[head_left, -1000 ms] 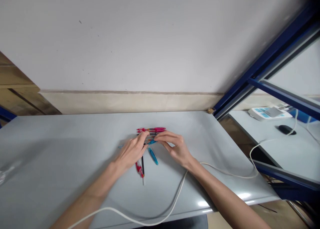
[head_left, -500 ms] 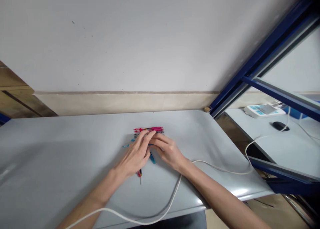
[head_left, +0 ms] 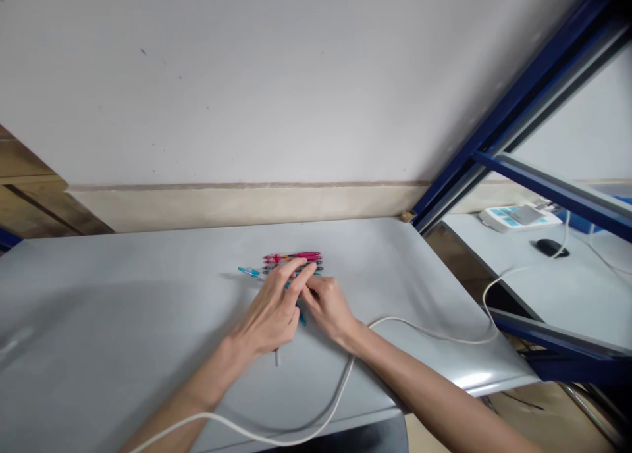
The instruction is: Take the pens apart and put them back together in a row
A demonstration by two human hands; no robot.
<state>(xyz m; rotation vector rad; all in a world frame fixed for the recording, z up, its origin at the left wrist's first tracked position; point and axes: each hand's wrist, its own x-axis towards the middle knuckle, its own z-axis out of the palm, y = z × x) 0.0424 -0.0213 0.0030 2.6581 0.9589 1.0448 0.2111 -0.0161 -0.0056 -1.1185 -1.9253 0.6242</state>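
Several pens lie side by side on the grey table point(head_left: 148, 334), with pink-red pens point(head_left: 309, 255) at the back and dark pens point(head_left: 318, 266) just in front. A light-blue pen point(head_left: 249, 272) sticks out to the left, tilted, from under my left hand point(head_left: 274, 308). My right hand point(head_left: 330, 305) meets the left one over the row, its fingers bent together on the blue pen. Part of another blue pen point(head_left: 302, 319) shows between my hands. A pale pen tip point(head_left: 277, 357) pokes out below my left hand. What my left fingertips grip is hidden.
A white cable point(head_left: 340, 394) runs across the table's front and under my right forearm. To the right stands a blue metal frame point(head_left: 543, 176). Behind it, a second table holds a black mouse point(head_left: 552, 247) and a white device point(head_left: 518, 217).
The light-blue pen's left end has moved up and is now tilted. My right fingers have curled in more, and my left hand covers more of the pens below it.
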